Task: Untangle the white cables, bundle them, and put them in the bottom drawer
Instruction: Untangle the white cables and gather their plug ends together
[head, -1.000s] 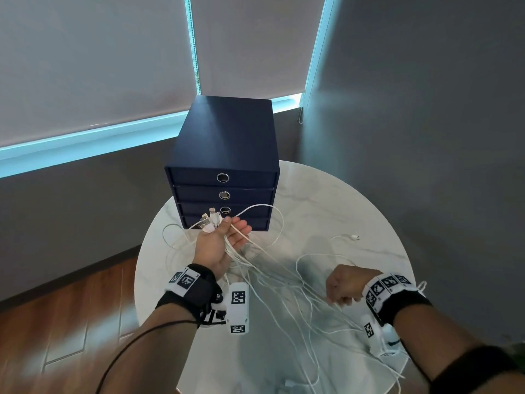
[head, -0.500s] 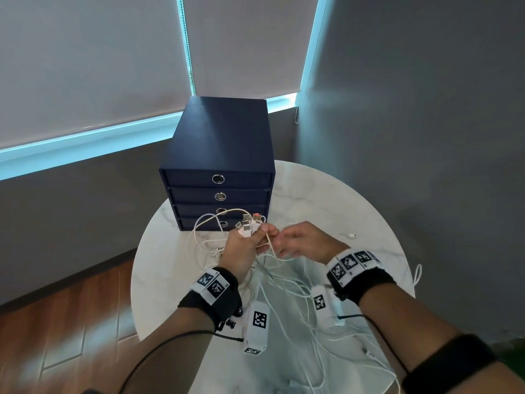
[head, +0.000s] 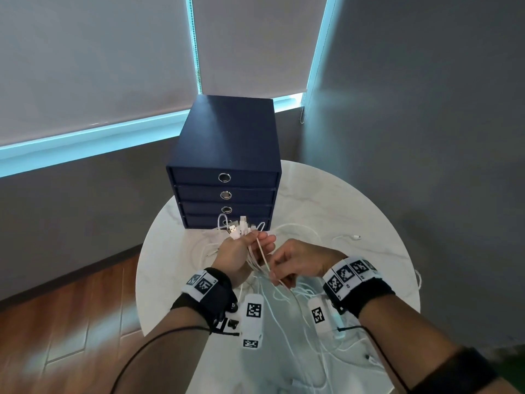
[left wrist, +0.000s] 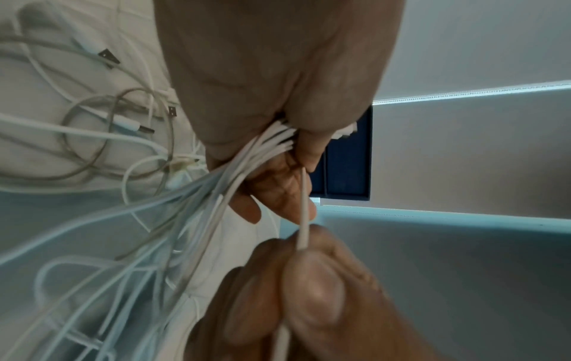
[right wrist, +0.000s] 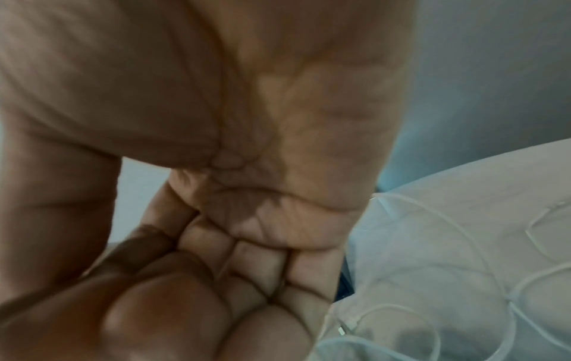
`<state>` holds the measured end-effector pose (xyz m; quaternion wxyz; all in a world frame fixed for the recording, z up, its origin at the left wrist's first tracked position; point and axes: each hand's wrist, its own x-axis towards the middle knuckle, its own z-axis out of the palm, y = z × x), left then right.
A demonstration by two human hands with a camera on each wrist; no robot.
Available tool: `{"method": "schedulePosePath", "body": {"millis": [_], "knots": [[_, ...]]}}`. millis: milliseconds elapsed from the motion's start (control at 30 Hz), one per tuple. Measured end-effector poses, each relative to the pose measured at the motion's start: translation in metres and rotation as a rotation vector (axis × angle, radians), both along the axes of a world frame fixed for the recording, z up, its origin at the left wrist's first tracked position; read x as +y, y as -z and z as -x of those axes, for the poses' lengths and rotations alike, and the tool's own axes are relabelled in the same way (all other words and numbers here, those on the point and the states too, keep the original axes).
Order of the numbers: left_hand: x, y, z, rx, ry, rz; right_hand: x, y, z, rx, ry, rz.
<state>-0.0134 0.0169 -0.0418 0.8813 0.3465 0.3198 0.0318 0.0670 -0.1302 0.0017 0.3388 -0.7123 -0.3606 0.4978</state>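
My left hand [head: 250, 247] grips a bunch of white cables [head: 257, 258] just below their plug ends [head: 240, 227], which stick up in front of the dark blue drawer box [head: 227, 155]. In the left wrist view the cables [left wrist: 262, 149] fan out from the left hand's fist [left wrist: 296, 136]. My right hand [head: 279, 273] pinches one white cable [head: 262, 255] a little below the left hand; in the left wrist view its fingers [left wrist: 312, 293] hold that cable [left wrist: 303, 210] taut. The rest of the cables [head: 306, 322] trail loose over the round white table [head: 369, 211]. All drawers are closed; the bottom drawer [head: 204, 221] is partly hidden by the plugs.
The drawer box stands at the table's far edge, near a grey wall and blinds. A single cable end [head: 355, 237] lies to the right on the table. Loose loops and USB plugs [left wrist: 108, 57] lie left of the left hand. A wooden floor [head: 71, 322] lies below on the left.
My right hand came up from the table's near right side to the left hand, then drew back down a little, pinching one cable. The left hand kept its bunch.
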Motion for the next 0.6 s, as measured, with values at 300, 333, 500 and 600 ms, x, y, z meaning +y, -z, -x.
{"method": "schedulePosePath", "body": {"millis": [300,333,500,600], "knots": [[-0.001,-0.007,-0.005,-0.139,0.007,-0.069,-0.017,0.018,-0.008,-0.184,0.175,0.104],[-0.003,-0.007,-0.005,-0.155,0.007,-0.074,-0.018,0.021,-0.008,-0.224,0.21,0.103],[-0.01,-0.007,-0.005,-0.207,-0.003,-0.174,-0.018,0.023,-0.008,-0.394,0.364,0.102],[-0.013,-0.007,-0.005,-0.223,0.014,-0.282,-0.009,0.009,-0.008,-0.378,0.402,-0.074]]}}
